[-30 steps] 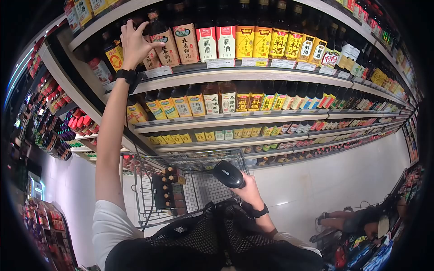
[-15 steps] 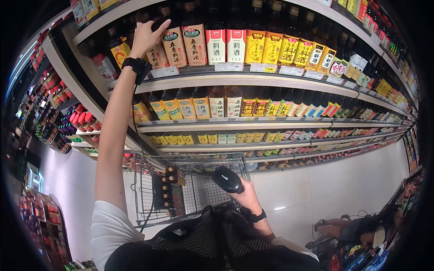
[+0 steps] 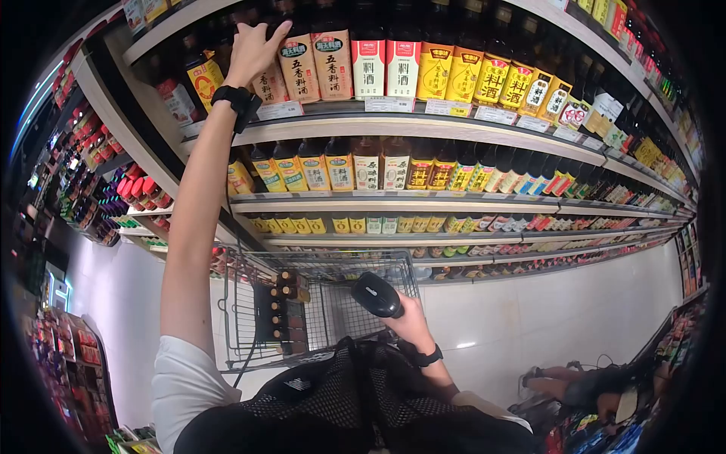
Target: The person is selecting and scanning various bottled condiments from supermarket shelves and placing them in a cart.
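My left hand [image 3: 255,54] reaches up to the upper shelf, fingers spread at the tops of the dark bottles with tan labels [image 3: 300,69]. Its fingertips are partly lost among the dark bottle necks. A bottle with a yellow label [image 3: 204,82] stands left of it. Lower down, my right hand [image 3: 411,321] is wrapped round a black handheld scanner [image 3: 377,295], held above the shopping cart [image 3: 342,312]. Several dark bottles [image 3: 278,321] sit in the cart's left part. Both wrists wear black bands.
Shelves of bottles [image 3: 366,168] curve away to the right, with price tags [image 3: 389,104] along their edges. Red-lidded jars [image 3: 140,191] fill the rack at left. Another person [image 3: 590,390] is low on the floor at the lower right. A black cable hangs beside the cart.
The view has shifted slightly, so the upper shelf sits a little higher and further right. My left hand remains at the tan-labelled bottles, and my right hand still holds the scanner.
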Action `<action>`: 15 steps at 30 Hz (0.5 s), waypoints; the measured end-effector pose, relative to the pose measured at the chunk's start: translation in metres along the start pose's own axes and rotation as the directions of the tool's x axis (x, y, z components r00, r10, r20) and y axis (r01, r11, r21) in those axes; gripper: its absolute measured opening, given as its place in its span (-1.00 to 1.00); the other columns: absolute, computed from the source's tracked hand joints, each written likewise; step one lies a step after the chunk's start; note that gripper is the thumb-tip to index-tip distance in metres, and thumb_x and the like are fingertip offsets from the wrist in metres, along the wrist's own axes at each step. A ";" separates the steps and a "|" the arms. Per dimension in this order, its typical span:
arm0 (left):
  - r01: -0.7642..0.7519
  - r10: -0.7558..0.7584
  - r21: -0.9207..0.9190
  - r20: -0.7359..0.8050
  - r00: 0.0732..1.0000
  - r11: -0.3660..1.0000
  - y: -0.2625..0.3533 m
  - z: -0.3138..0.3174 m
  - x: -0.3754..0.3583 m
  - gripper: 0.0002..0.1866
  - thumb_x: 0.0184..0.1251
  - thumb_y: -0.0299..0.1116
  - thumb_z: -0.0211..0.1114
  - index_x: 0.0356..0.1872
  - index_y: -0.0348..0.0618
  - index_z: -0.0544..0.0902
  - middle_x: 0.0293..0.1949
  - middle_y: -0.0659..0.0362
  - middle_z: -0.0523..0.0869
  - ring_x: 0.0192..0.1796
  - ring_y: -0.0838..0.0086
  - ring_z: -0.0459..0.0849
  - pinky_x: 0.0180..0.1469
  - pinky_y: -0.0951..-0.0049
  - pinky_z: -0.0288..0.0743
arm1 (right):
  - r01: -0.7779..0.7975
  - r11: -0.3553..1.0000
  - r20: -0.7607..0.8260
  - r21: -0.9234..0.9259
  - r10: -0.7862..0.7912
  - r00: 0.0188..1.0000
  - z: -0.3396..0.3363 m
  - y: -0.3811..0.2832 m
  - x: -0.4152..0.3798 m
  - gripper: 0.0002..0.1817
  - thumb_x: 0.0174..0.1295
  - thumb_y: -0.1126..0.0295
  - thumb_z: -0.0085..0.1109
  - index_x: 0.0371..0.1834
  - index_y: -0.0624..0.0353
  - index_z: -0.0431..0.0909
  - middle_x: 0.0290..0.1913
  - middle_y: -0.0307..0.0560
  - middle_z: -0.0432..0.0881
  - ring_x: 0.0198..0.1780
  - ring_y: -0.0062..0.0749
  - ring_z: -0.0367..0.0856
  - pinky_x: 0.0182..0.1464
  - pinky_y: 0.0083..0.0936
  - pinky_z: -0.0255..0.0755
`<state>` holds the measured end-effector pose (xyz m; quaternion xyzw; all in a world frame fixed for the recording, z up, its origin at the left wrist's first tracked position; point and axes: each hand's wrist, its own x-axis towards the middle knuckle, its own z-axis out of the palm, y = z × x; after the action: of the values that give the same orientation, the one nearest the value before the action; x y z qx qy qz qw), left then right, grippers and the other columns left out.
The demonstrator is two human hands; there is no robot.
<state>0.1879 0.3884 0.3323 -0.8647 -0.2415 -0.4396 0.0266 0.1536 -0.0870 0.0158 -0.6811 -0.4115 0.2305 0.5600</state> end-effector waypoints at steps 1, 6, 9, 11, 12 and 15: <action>-0.010 0.010 0.011 -0.031 0.999 1.000 0.002 0.000 -0.001 -0.21 0.38 0.35 0.06 -0.06 -0.36 0.69 0.02 -0.47 0.49 0.08 -0.32 0.53 0.16 -0.04 0.46 | 0.020 1.000 0.000 0.012 -0.020 1.000 0.001 0.000 0.002 -0.54 -0.03 0.56 0.41 0.03 0.25 0.63 -0.22 0.09 0.77 -0.18 -0.14 0.79 -0.09 -0.43 0.57; 0.016 -0.015 0.011 -0.015 1.000 1.000 0.002 -0.002 -0.003 -0.24 0.40 0.33 0.05 -0.03 -0.34 0.67 0.03 -0.42 0.48 0.09 -0.32 0.51 0.18 -0.04 0.44 | 0.019 1.000 0.024 0.025 -0.019 1.000 0.002 -0.002 0.004 -0.54 -0.03 0.59 0.41 0.03 0.27 0.62 -0.23 0.11 0.76 -0.17 -0.16 0.79 -0.11 -0.44 0.56; -0.025 0.026 0.027 -0.015 1.000 0.999 -0.001 -0.003 -0.005 -0.30 0.42 0.25 0.11 -0.04 -0.35 0.65 -0.03 -0.38 0.47 0.01 -0.26 0.52 0.14 -0.01 0.43 | 0.033 0.999 0.010 0.017 -0.033 0.999 0.002 0.004 0.004 -0.53 -0.05 0.58 0.42 0.03 0.28 0.62 -0.24 0.12 0.76 -0.17 -0.15 0.79 -0.12 -0.43 0.57; -0.090 0.086 -0.022 -0.122 0.989 0.996 -0.006 0.002 -0.010 -0.38 0.41 0.16 0.20 0.08 -0.29 0.62 -0.04 -0.30 0.46 -0.06 -0.17 0.54 0.08 0.10 0.46 | 0.017 1.000 0.009 -0.019 -0.017 1.000 -0.001 0.009 0.003 -0.52 -0.05 0.54 0.42 0.04 0.28 0.61 -0.24 0.17 0.74 -0.11 -0.05 0.77 -0.10 -0.41 0.57; -0.134 0.117 -0.090 -0.174 0.978 0.987 -0.003 -0.004 -0.014 -0.41 0.41 0.09 0.24 0.16 -0.25 0.59 0.06 -0.30 0.44 -0.07 -0.08 0.54 0.07 0.16 0.46 | 0.020 0.999 0.005 -0.028 -0.020 1.000 -0.001 0.014 0.002 -0.52 -0.05 0.53 0.42 0.03 0.27 0.60 -0.25 0.17 0.73 -0.11 -0.02 0.76 -0.10 -0.40 0.57; -0.184 0.087 -0.292 -0.316 0.945 0.939 0.016 -0.032 -0.048 -0.43 0.41 -0.14 0.32 0.36 -0.13 0.48 0.44 -0.25 0.25 0.02 0.18 0.52 0.11 0.29 0.46 | 0.048 0.999 -0.021 -0.004 -0.049 0.999 -0.006 0.024 -0.001 -0.55 -0.03 0.50 0.41 0.01 0.25 0.59 -0.27 0.17 0.72 -0.11 0.05 0.74 -0.11 -0.37 0.57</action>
<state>0.1474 0.3468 0.3169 -0.7961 -0.1000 -0.5951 -0.0461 0.1645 -0.0920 -0.0057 -0.6743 -0.4225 0.2090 0.5685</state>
